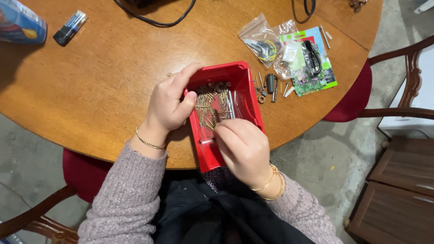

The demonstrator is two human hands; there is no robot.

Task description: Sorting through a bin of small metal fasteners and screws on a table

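Low in the frame's centre, the right hand dips curled fingertips into the red plastic bin of brass-coloured screws; whether they pinch one, I cannot tell. The left hand grips the bin's left rim. The bin overhangs the round wooden table; pressing down could tip it. Farther right lie small clear plastic bags.

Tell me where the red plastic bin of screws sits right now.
The red plastic bin sits at the round wooden table's near edge, centre of the head view, between left hand and right hand.
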